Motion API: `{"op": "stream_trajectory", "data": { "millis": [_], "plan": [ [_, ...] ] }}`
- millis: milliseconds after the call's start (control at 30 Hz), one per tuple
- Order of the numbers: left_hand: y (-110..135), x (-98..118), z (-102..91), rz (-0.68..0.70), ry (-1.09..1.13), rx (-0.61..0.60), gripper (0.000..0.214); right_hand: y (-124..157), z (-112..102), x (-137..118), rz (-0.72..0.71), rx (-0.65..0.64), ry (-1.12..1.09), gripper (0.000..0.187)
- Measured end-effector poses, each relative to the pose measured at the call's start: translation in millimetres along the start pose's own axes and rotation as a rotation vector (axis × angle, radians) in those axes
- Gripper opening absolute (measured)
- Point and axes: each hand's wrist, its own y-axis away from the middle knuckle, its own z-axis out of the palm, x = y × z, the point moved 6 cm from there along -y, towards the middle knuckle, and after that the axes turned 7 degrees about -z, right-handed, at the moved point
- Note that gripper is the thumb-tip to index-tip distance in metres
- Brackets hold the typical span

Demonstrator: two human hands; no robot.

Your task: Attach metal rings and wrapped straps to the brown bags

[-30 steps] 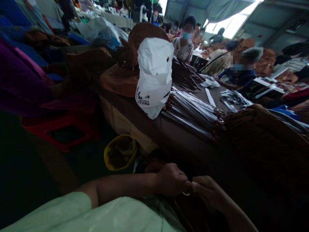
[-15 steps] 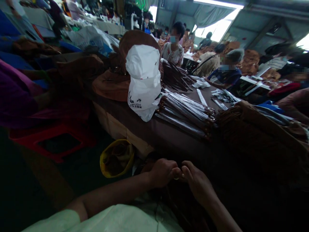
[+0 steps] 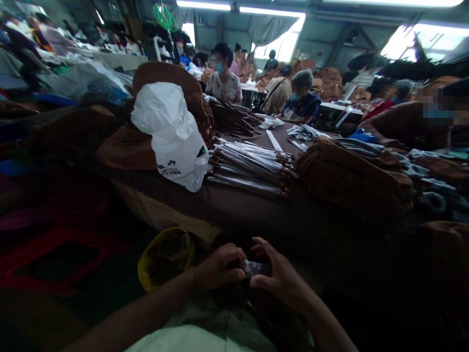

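Observation:
Close to my lap, my left hand (image 3: 222, 266) has its fingers curled at the left end of a small, grey, shiny piece (image 3: 256, 268), perhaps plastic-wrapped. My right hand (image 3: 280, 276) curves round the other end, thumb below and index finger raised above. Dark brown material seems to lie beneath both hands, but shadow hides its shape. Beyond them, long strips in clear wrapping (image 3: 252, 161) lie in a pile on the dark table (image 3: 234, 208). A white plastic bag (image 3: 174, 134) rests against brown rounded goods (image 3: 164, 80) to the left of the strips.
A stack of brown pieces (image 3: 351, 176) lies on the table at right. Below the table edge sits a yellow-rimmed container (image 3: 146, 266), near a red stool (image 3: 51, 259). Several people in masks work beyond the table, one person (image 3: 414, 120) close at right.
My view has swung to the right. My hands, earlier close together at the fingertips, are now a little apart with the grey shiny piece showing between them.

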Motion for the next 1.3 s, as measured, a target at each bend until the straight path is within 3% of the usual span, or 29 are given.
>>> {"op": "stream_trajectory", "data": {
  "millis": [67, 133, 233, 333, 367, 400, 467, 533, 633, 700, 767, 933, 967, 1067, 1133, 1200, 1300],
  "plan": [
    [4.5, -10.5, -7.1, -0.109, 0.136, 0.015, 0.047, 18.2, -7.4, 36.5, 0.087, -0.067, 0.024, 0.08],
    [5.1, -23.2, -16.8, -0.216, 0.251, 0.04, 0.047, 35.8, -19.7, 67.9, 0.176, -0.041, 0.107, 0.054],
    [-2.7, -26.0, -40.2, -0.319, 0.202, 0.106, 0.042, 57.6, -37.6, 85.8, 0.218, 0.015, 0.178, 0.037],
    [-18.3, 14.3, -69.8, -0.277, -0.13, 0.37, 0.04, 68.8, -56.5, 66.9, 0.188, 0.071, 0.291, 0.039],
    [-25.7, 37.8, -71.4, -0.205, -0.262, 0.431, 0.041, 69.1, -62.4, 54.9, 0.172, 0.081, 0.338, 0.039],
    [-35.6, 62.9, -64.2, -0.1, -0.38, 0.415, 0.04, 67.8, -68.0, 41.4, 0.155, 0.091, 0.389, 0.038],
    [-58.1, 104.1, -31.4, 0.092, -0.552, 0.232, 0.044, 61.8, -77.1, 12.6, 0.091, 0.092, 0.487, 0.036],
    [-79.3, 125.5, 3.6, 0.195, -0.679, 0.061, 0.05, 56.9, -86.9, -10.7, 0.023, 0.109, 0.57, 0.033],
    [-105.1, 119.6, 36.6, 0.145, -0.813, -0.197, 0.021, 65.5, -110.1, -19.4, 0.006, 0.234, 0.603, 0.036],
    [-115.2, 106.4, 36.4, 0.065, -0.865, -0.262, 0.011, 83.2, -126.2, -3.6, 0.088, 0.321, 0.536, 0.045],
    [-120.2, 95.5, 25.6, 0.021, -0.901, -0.248, 0.011, 104.2, -134.3, 22.6, 0.192, 0.373, 0.377, 0.052],
    [-121.8, 82.7, 10.3, -0.011, -0.935, -0.266, 0.007, 131.4, -119.0, 68.4, 0.311, 0.535, -0.062, 0.047],
    [-122.4, 86.4, 12.3, 0.011, -0.924, -0.272, 0.013, 131.3, -113.7, 70.4, 0.339, 0.565, -0.096, 0.047],
    [-128.0, 116.6, 25.1, 0.179, -0.843, -0.224, 0.063, 125.0, -104.6, 59.7, 0.356, 0.636, -0.139, 0.043],
    [-134.9, 138.7, 38.7, 0.262, -0.792, -0.232, 0.072, 121.0, -105.8, 46.8, 0.316, 0.677, -0.159, 0.04],
    [-143.2, 145.7, 56.1, 0.211, -0.795, -0.397, 0.049, 122.7, -110.7, 40.7, 0.294, 0.729, -0.2, 0.04],
    [-150.6, 135.9, 70.8, 0.027, -0.754, -0.662, 0.026, 136.3, -115.1, 50.9, 0.289, 0.772, -0.261, 0.045]
  ]
}}
